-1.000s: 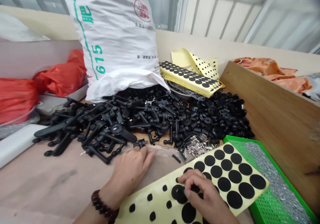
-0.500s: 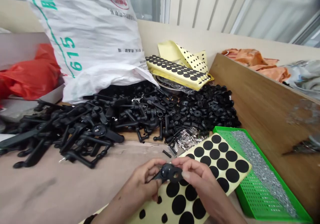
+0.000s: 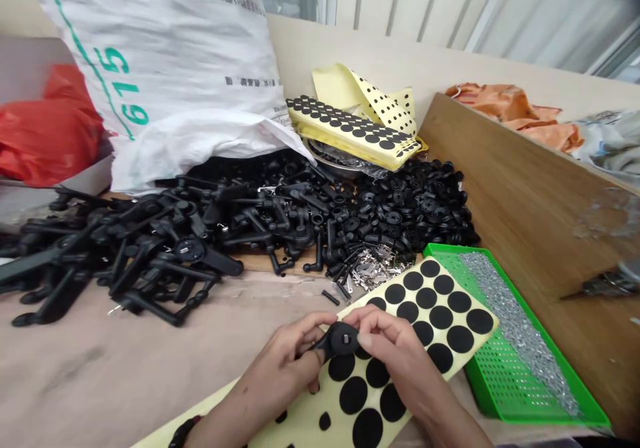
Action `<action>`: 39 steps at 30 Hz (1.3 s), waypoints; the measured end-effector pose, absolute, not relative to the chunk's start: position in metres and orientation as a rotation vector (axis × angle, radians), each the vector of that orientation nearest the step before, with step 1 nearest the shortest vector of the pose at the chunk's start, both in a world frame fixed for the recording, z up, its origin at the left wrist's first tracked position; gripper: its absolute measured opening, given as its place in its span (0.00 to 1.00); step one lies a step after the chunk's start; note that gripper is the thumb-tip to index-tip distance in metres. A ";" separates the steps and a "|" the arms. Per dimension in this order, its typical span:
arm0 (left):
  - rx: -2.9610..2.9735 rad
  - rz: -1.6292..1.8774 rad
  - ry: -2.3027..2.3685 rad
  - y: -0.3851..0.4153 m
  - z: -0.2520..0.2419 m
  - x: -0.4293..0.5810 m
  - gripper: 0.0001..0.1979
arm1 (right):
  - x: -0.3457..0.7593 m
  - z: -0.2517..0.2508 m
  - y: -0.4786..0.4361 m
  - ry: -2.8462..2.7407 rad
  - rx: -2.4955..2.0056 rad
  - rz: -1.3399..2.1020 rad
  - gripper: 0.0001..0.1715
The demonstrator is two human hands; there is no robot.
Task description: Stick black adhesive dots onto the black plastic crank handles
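Observation:
Near the bottom centre, my left hand (image 3: 295, 358) is closed round a black plastic part (image 3: 331, 343) with a round end. A black ring pad (image 3: 345, 338) lies over that round end, a small metal piece showing in its hole. The fingers of my right hand (image 3: 387, 341) pinch the pad's right edge against the part. Beneath both hands is a cream sheet (image 3: 305, 425) bearing rows of black round stickers (image 3: 353, 395); some spots on it hold only small black dots.
Behind my hands lie heaped black arm parts (image 3: 185, 251), black discs (image 3: 400, 201) and metal clips (image 3: 375, 268). A green tray (image 3: 515, 385) of small silvery pieces is at right, beside a wooden board (image 3: 525, 215). A white sack (image 3: 185, 55) and more sticker sheets (image 3: 350, 128) are at the back.
The ring pad, earlier held at the right side of the part's round end, now sits over that end. My right hand has shifted slightly left with it, and the view has tilted a little.

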State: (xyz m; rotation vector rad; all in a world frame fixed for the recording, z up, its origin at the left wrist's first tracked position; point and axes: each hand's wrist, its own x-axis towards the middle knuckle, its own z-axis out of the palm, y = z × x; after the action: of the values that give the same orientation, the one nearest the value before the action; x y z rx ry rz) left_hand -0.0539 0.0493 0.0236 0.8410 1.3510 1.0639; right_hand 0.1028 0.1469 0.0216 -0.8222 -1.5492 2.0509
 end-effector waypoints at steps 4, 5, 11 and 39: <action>0.864 1.063 1.350 0.049 0.022 -0.054 0.19 | 0.104 0.019 0.149 -1.583 -0.814 2.039 0.07; 0.873 1.063 1.353 0.049 0.022 -0.054 0.19 | 0.104 0.018 0.149 -1.591 -0.816 2.038 0.07; 0.934 1.029 1.388 0.045 0.023 -0.056 0.19 | 0.104 0.018 0.151 -1.630 -0.825 2.033 0.07; 0.954 0.921 1.485 0.050 0.023 -0.054 0.20 | 0.102 0.018 0.148 -1.787 -0.832 1.948 0.07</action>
State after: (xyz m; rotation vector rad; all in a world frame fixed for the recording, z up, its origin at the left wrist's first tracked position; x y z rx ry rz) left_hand -0.0539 0.0503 0.0226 0.9545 1.4846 0.9213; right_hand 0.1017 0.1475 0.0177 -0.8321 -1.7869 1.9485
